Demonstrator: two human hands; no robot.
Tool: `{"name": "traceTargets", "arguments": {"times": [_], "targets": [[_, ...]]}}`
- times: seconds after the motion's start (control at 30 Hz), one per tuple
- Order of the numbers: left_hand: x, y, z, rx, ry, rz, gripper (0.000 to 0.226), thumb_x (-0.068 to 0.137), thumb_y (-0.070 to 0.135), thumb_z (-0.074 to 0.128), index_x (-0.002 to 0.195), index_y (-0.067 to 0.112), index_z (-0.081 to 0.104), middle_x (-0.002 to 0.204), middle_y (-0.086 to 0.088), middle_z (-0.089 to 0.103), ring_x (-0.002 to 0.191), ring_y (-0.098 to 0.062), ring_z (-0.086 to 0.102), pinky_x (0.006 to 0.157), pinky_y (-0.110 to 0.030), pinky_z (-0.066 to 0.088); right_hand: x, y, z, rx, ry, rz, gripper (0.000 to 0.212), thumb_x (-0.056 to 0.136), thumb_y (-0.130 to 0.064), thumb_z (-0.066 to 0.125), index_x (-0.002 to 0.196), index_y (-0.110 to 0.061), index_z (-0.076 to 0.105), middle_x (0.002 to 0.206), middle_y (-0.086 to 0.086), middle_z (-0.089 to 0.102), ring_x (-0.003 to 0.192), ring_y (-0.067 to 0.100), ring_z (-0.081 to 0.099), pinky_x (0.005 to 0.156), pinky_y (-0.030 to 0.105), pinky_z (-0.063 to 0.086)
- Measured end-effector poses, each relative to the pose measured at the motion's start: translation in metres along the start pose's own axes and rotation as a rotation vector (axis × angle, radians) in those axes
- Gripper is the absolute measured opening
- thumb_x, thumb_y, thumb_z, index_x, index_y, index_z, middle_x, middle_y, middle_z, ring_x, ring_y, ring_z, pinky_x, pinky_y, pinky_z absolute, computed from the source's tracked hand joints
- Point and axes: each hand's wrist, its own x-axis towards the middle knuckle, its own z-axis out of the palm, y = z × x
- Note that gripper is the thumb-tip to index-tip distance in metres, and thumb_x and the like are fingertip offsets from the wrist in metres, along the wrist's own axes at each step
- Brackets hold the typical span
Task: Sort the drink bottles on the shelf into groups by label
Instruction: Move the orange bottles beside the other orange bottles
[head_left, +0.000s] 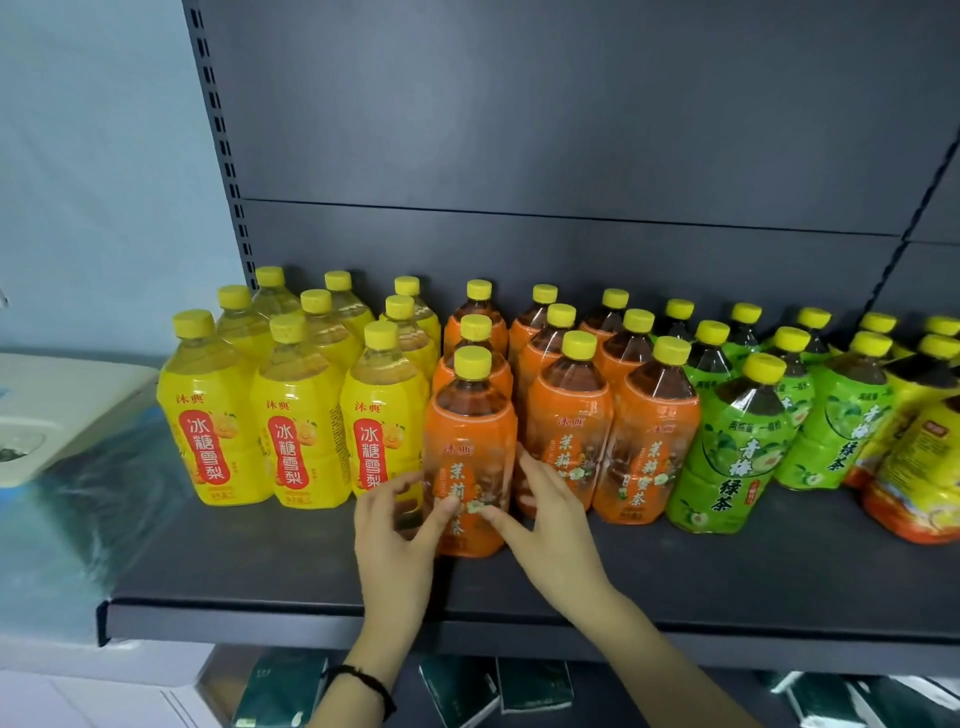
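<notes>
On the shelf (260, 561), yellow bottles (298, 431) stand just left of your hands, green bottles (727, 467) to the right, and other orange bottles (569, 415) close behind. The front bottle (470, 441) stands upright, forward of its row, with an orange label, a yellow cap and dark drink. Your left hand (400, 525) and right hand (545, 519) both grip its lower part, thumbs in front.

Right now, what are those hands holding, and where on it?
The left hand and right hand hold the front orange bottle by its lower body.
</notes>
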Motion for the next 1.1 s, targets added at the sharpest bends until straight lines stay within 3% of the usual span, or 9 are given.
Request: {"name": "traceTargets", "arguments": {"times": [0.17, 0.33, 0.43, 0.53, 0.6, 0.7, 0.8, 0.97, 1.1], "targets": [[0.014, -0.001, 0.001, 0.089, -0.023, 0.007, 0.043, 0.076, 0.043, 0.072, 0.114, 0.028, 0.059, 0.107, 0.007, 0.064, 0.097, -0.007, 0.061, 0.081, -0.033, 0.055, 0.009, -0.002, 0.017, 0.019, 0.112, 0.006, 0.074, 0.085, -0.034, 0.069, 0.143, -0.039, 0.024, 0.142, -0.003, 0.046, 0.126, 0.013, 0.05, 0.098, 0.038, 0.051], [0.023, -0.001, 0.012, 0.274, -0.003, 0.118, 0.046, 0.084, 0.039, 0.069, 0.126, 0.022, 0.061, 0.113, 0.004, 0.07, 0.099, -0.011, 0.066, 0.083, -0.032, 0.056, 0.015, 0.003, 0.029, -0.066, 0.232, -0.018, 0.07, 0.087, -0.044, 0.057, 0.143, -0.044, 0.015, 0.141, 0.002, 0.048, 0.128, 0.02, 0.05, 0.095, 0.043, 0.052], [0.022, -0.002, 0.015, 0.383, 0.028, 0.118, 0.047, 0.084, 0.046, 0.066, 0.127, 0.027, 0.061, 0.108, 0.004, 0.072, 0.097, -0.016, 0.068, 0.078, -0.036, 0.057, 0.017, 0.005, 0.028, -0.189, 0.302, -0.062, 0.064, 0.085, -0.047, 0.057, 0.14, -0.031, 0.03, 0.123, 0.005, 0.061, 0.108, 0.02, 0.063, 0.08, 0.039, 0.058], [0.025, 0.001, 0.012, 0.451, 0.066, 0.059, 0.043, 0.077, 0.058, 0.067, 0.111, 0.031, 0.065, 0.1, 0.013, 0.071, 0.087, -0.012, 0.068, 0.068, -0.032, 0.055, 0.021, 0.002, 0.021, -0.254, 0.36, -0.085, 0.041, 0.081, -0.034, 0.072, 0.115, -0.018, 0.057, 0.087, -0.001, 0.067, 0.076, 0.014, 0.066, 0.062, 0.032, 0.058], [0.025, 0.003, 0.01, 0.48, 0.122, 0.077, 0.038, 0.073, 0.056, 0.071, 0.097, 0.029, 0.061, 0.097, 0.014, 0.063, 0.084, -0.014, 0.064, 0.058, -0.029, 0.047, 0.021, 0.001, 0.02, -0.286, 0.38, -0.111, 0.027, 0.079, -0.028, 0.075, 0.1, -0.016, 0.061, 0.074, -0.004, 0.061, 0.064, 0.01, 0.06, 0.056, 0.031, 0.055], [0.023, 0.0, 0.006, 0.438, 0.249, 0.086, 0.056, 0.066, 0.046, 0.081, 0.108, 0.023, 0.053, 0.113, 0.003, 0.049, 0.101, -0.021, 0.055, 0.06, -0.03, 0.043, 0.012, 0.005, 0.026, -0.252, 0.378, -0.221, 0.022, 0.084, -0.017, 0.071, 0.105, -0.016, 0.064, 0.098, -0.003, 0.061, 0.085, 0.01, 0.061, 0.072, 0.028, 0.056], [0.028, -0.007, 0.004, 0.415, 0.286, 0.065, 0.096, 0.056, 0.041, 0.088, 0.134, 0.012, 0.04, 0.133, -0.012, 0.041, 0.12, -0.03, 0.043, 0.077, -0.039, 0.048, 0.001, 0.009, 0.035, -0.373, 0.329, -0.325, 0.038, 0.082, -0.014, 0.071, 0.12, -0.016, 0.063, 0.12, 0.0, 0.058, 0.113, 0.013, 0.051, 0.096, 0.022, 0.045], [0.04, -0.013, 0.003, 0.417, 0.232, 0.051, 0.11, 0.058, 0.044, 0.087, 0.143, 0.009, 0.028, 0.141, -0.016, 0.038, 0.13, -0.032, 0.035, 0.102, -0.044, 0.036, 0.001, 0.007, 0.045, -0.515, 0.25, -0.292, 0.056, 0.082, -0.013, 0.066, 0.135, -0.016, 0.051, 0.133, 0.006, 0.049, 0.125, 0.022, 0.045, 0.101, 0.037, 0.046], [0.043, -0.011, 0.004, 0.413, 0.237, 0.041, 0.109, 0.058, 0.043, 0.087, 0.141, 0.004, 0.03, 0.137, -0.019, 0.043, 0.128, -0.034, 0.037, 0.107, -0.043, 0.029, 0.003, 0.005, 0.046, -0.509, 0.217, -0.256, 0.057, 0.083, -0.011, 0.062, 0.137, -0.016, 0.047, 0.135, 0.008, 0.046, 0.127, 0.025, 0.044, 0.099, 0.043, 0.047]]}}
